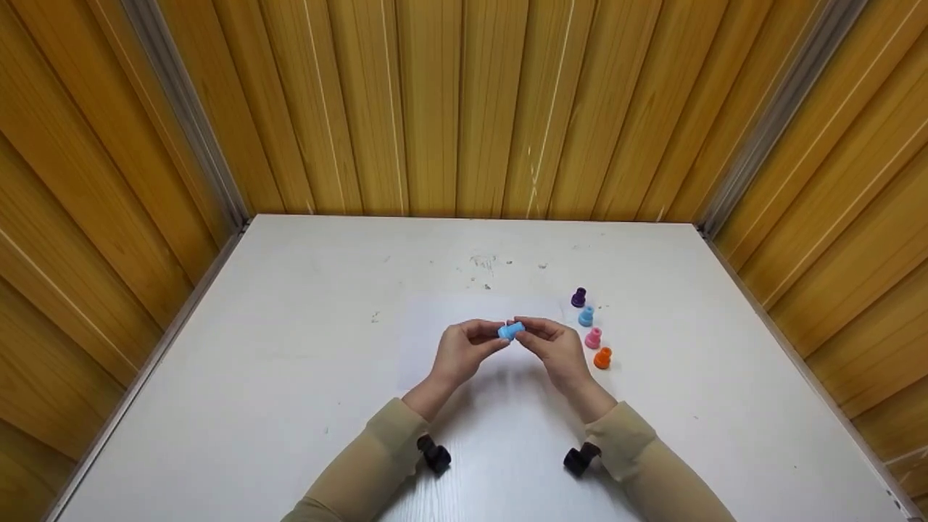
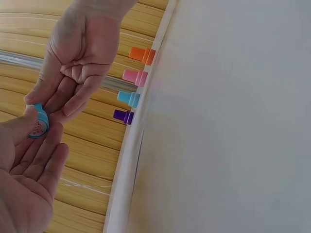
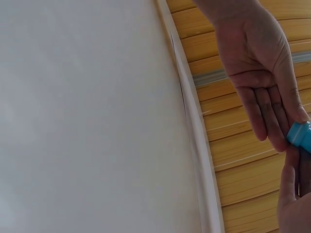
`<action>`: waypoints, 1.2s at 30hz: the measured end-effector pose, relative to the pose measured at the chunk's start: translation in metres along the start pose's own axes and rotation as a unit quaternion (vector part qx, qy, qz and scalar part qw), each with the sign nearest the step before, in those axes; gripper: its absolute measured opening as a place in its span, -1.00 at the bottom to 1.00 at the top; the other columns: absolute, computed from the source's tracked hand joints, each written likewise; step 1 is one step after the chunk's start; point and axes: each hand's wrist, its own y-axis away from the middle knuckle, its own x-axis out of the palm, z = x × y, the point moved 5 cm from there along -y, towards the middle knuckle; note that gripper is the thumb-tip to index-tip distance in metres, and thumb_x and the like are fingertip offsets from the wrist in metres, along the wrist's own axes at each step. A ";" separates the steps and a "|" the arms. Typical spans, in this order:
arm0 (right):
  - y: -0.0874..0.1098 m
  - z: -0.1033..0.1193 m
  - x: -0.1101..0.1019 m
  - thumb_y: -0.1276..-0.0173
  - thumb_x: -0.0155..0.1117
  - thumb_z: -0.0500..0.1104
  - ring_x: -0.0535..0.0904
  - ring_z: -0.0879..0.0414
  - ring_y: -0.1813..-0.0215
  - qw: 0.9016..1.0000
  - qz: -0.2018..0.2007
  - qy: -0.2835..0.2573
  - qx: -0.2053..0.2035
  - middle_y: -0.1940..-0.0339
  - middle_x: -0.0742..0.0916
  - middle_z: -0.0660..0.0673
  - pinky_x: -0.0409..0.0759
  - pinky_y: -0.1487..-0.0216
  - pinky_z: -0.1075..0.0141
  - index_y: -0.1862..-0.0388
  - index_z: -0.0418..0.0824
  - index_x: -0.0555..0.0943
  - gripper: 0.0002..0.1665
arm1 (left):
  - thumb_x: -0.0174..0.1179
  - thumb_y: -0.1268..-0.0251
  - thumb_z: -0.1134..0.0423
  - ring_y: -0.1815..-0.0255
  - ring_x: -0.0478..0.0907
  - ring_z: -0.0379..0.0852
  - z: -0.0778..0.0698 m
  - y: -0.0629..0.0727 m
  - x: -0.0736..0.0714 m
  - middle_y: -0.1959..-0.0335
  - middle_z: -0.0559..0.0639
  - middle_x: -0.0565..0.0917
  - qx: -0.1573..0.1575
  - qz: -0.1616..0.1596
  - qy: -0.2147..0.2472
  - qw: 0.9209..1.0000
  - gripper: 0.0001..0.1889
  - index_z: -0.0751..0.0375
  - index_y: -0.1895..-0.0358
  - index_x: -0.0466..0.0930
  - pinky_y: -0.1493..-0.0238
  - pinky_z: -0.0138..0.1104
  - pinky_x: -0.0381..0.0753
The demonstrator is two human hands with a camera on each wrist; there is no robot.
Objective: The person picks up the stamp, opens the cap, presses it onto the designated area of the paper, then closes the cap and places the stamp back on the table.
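Observation:
Both hands meet over the middle of the table around a small light-blue stamp (image 1: 511, 330), held sideways in the air. My left hand (image 1: 458, 351) pinches its wider end between thumb and fingers. At the narrower handle end, my right hand (image 1: 562, 351) grips with thumb and fingertips. The left wrist view shows the round face of the stamp (image 2: 39, 128) with a reddish printed pattern, partly covered by a thumb. In the right wrist view the stamp (image 3: 300, 136) is cut off by the frame's edge.
A white sheet of paper (image 1: 428, 341) lies on the white table (image 1: 290, 406) beneath the hands. Right of it stand a purple stamp (image 1: 578, 297), another light-blue stamp (image 1: 586, 316), a pink stamp (image 1: 593, 338) and an orange stamp (image 1: 602, 358) in a row. Wood-patterned walls (image 1: 464, 109) enclose the table.

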 end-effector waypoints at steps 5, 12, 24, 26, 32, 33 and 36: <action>-0.009 -0.006 0.002 -0.42 0.34 -0.37 0.79 0.19 -0.01 0.989 -0.027 -0.118 0.087 0.05 0.86 -0.02 0.73 -0.16 0.32 -0.04 -0.25 0.78 -0.74 | 0.48 -0.21 0.35 0.05 0.82 0.02 0.000 -0.003 -0.006 0.09 0.21 0.82 -0.001 -0.007 0.011 1.000 -0.72 0.34 0.02 0.78 0.01 -0.35 0.80; -0.043 0.014 0.014 -0.39 0.39 -0.35 0.80 0.21 0.03 0.997 -0.043 -0.065 0.026 0.02 0.85 -0.09 0.74 -0.13 0.35 -0.07 -0.33 0.74 -0.71 | 0.46 -0.19 0.43 0.11 0.78 -0.13 0.009 -0.017 -0.050 0.08 0.21 0.81 -0.033 -0.118 0.048 0.991 -0.70 0.38 -0.01 0.76 0.04 -0.41 0.78; -0.092 0.017 0.071 -0.27 0.52 -0.28 0.80 -0.06 -0.03 0.967 -0.013 0.247 -0.060 0.07 0.86 -0.21 0.77 -0.09 0.18 0.04 -0.26 0.80 -0.73 | 0.39 -0.32 0.36 -0.08 0.75 0.03 0.040 -0.023 -0.083 -0.09 0.20 0.78 -0.107 -0.195 0.008 0.975 -0.67 0.30 -0.14 0.73 -0.05 -0.32 0.79; -0.096 0.012 0.079 -0.27 0.51 -0.30 0.80 -0.06 -0.02 0.958 0.000 0.280 -0.053 0.08 0.86 -0.19 0.77 -0.09 0.17 0.06 -0.25 0.81 -0.75 | 0.39 -0.32 0.36 -0.07 0.75 0.04 0.041 -0.022 -0.084 -0.08 0.21 0.78 -0.104 -0.197 0.003 0.975 -0.68 0.29 -0.13 0.74 -0.04 -0.31 0.79; -0.104 0.001 0.094 -0.27 0.49 -0.35 0.77 -0.04 -0.03 0.939 0.034 0.341 -0.034 0.08 0.86 -0.18 0.75 -0.08 0.21 0.09 -0.25 0.80 -0.77 | 0.38 -0.32 0.37 -0.04 0.74 -0.01 0.042 -0.023 -0.084 -0.09 0.23 0.77 -0.102 -0.194 0.011 0.976 -0.69 0.27 -0.12 0.75 0.01 -0.36 0.79; -0.105 -0.001 0.096 -0.27 0.49 -0.35 0.76 -0.04 -0.03 0.936 0.038 0.348 -0.031 0.08 0.86 -0.18 0.75 -0.09 0.21 0.09 -0.26 0.80 -0.77 | 0.38 -0.32 0.37 -0.04 0.74 -0.03 0.042 -0.023 -0.084 -0.10 0.23 0.77 -0.104 -0.193 0.017 0.976 -0.68 0.27 -0.12 0.74 0.02 -0.37 0.79; -0.106 -0.005 0.101 -0.25 0.49 -0.36 0.76 -0.05 -0.02 0.928 0.052 0.368 -0.025 0.10 0.86 -0.19 0.74 -0.11 0.21 0.09 -0.27 0.80 -0.76 | 0.37 -0.33 0.39 -0.02 0.73 -0.06 0.044 -0.025 -0.084 -0.11 0.24 0.76 -0.106 -0.189 0.033 0.976 -0.68 0.28 -0.13 0.74 0.04 -0.39 0.78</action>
